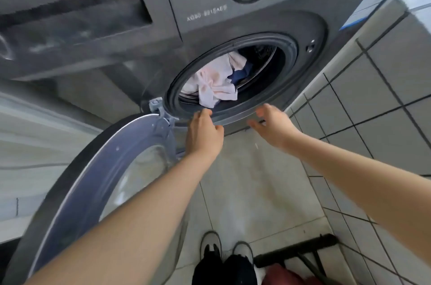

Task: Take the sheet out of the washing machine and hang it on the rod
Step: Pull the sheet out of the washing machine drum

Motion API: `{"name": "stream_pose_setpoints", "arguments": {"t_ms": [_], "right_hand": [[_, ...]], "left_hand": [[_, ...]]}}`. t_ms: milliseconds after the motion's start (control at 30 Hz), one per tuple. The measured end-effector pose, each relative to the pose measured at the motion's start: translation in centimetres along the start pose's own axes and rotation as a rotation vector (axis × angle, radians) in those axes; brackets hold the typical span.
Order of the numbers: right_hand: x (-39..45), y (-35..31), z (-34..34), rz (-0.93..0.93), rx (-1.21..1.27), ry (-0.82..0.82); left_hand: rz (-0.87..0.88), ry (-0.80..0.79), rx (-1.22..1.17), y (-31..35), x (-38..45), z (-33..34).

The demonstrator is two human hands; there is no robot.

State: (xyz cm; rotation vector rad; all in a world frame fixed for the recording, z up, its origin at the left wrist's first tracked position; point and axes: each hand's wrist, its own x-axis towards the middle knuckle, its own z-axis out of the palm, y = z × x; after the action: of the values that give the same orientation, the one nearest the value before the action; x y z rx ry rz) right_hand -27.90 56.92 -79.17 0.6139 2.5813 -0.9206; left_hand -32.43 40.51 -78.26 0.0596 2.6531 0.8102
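Note:
A dark grey front-loading washing machine (140,28) fills the upper view, its round door (98,182) swung wide to the left. Inside the drum lies a crumpled pale pink sheet (215,84) with a dark blue cloth (241,73) behind it. My left hand (203,135) reaches to the lower rim of the drum opening, fingertips just below the sheet, holding nothing. My right hand (275,126) hovers at the lower right rim, fingers spread and empty. No rod is in view.
A tiled wall (384,98) runs close on the right. The floor (251,186) is pale tile. My two shoes (226,249) stand below, beside a black frame (300,249) with something red at the bottom right.

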Motion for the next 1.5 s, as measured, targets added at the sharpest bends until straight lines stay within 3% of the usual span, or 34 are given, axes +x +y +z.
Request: {"name": "stream_pose_setpoints", "arguments": {"t_ms": [233, 400, 567, 767, 967, 1200, 1367, 1500], "right_hand": [[11.2, -1.3, 2.1, -0.139, -0.053, 0.153], [16.6, -2.5, 3.4, -0.131, -0.060, 0.228], [20.2, -2.3, 3.9, -0.065, 0.034, 0.196], [21.0, -2.2, 5.2, -0.020, -0.051, -0.010], [20.7, -2.9, 6.2, -0.121, 0.083, -0.004], [16.8, -2.8, 6.3, -0.195, 0.171, -0.021], [10.8, -1.7, 6.5, -0.230, 0.121, 0.043], [4.8, -2.0, 6.5, -0.205, 0.142, 0.044]], "left_hand": [[0.051, 0.162, 0.032, -0.6, 10.0, 4.9], [0.084, 0.294, 0.070, -1.4, 14.9, 6.2], [0.003, 0.272, -0.002, -1.4, 17.7, 6.6], [0.012, 0.262, 0.013, -2.4, 18.9, 7.8], [0.020, 0.308, -0.146, -2.5, 18.0, 8.4], [-0.109, 0.267, -0.473, -1.1, 12.5, 7.6], [-0.388, 0.235, -0.770, 0.0, 7.7, 6.1], [-0.597, 0.075, -0.932, -0.1, 5.2, 4.4]]}}
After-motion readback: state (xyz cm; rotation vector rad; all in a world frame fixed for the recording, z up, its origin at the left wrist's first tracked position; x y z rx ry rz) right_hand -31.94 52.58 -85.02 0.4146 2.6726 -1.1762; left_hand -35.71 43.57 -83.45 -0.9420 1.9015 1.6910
